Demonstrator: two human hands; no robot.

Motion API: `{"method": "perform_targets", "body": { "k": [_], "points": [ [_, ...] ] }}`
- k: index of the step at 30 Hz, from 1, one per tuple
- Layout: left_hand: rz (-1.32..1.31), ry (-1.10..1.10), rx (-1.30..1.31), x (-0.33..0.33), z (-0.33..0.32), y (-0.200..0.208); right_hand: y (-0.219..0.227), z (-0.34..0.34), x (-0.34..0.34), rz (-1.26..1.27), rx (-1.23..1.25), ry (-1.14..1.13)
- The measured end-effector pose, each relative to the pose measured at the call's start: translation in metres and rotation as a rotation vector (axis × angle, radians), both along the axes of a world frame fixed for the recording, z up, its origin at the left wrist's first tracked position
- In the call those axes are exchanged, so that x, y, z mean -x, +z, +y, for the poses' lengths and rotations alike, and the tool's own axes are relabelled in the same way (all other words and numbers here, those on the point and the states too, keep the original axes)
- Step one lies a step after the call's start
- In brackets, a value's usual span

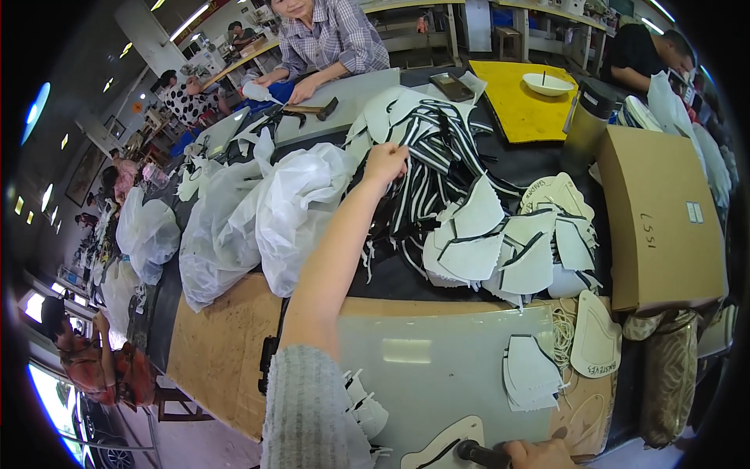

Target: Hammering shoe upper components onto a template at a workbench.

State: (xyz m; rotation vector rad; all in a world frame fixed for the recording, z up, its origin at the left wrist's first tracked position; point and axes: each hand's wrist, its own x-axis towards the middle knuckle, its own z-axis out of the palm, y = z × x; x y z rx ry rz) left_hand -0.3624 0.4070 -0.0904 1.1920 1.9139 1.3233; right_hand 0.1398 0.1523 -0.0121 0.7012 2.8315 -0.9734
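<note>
My left hand [387, 162] reaches far forward, its fingers closed at the edge of a heap of black-and-white striped strips [437, 148]; the fingertips are partly hidden. At the lower edge my right hand [539, 453], partly cut off, grips a dark rod-like tool [478, 452] with a rounded end; its kind does not show. Under that end lies a white cut piece [445, 444] with a dark strip on it. White pieces with black edging [473, 246] are piled right of the strips. A smaller stack of white pieces [531, 371] rests on the grey sheet [445, 352] near me.
White plastic bags [301, 203] bulge left of my forearm. A cardboard box [664, 223] and a flask [586, 121] stand at right. A bowl [549, 84] sits on a yellow board [508, 117]. Across the table a person [328, 43] holds a white bottle [258, 92] near a hammer [316, 111].
</note>
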Motion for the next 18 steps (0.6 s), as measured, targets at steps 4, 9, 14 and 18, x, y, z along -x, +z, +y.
{"method": "perform_targets", "body": {
  "k": [4,9,14,18],
  "points": [
    [-0.195,0.114,0.037,0.004,-0.007,0.015,-0.001,0.001,0.0,0.009,0.002,-0.004],
    [-0.451,0.168,0.092,0.022,-0.015,0.041,0.002,0.002,0.003,0.027,0.027,0.002],
    [-0.749,-0.16,-0.08,0.012,-0.019,0.05,0.004,0.002,0.004,0.021,0.038,-0.023],
    [-0.661,-0.105,-0.076,0.011,-0.016,0.049,0.003,0.002,0.002,0.036,0.035,-0.031]
  ]
}}
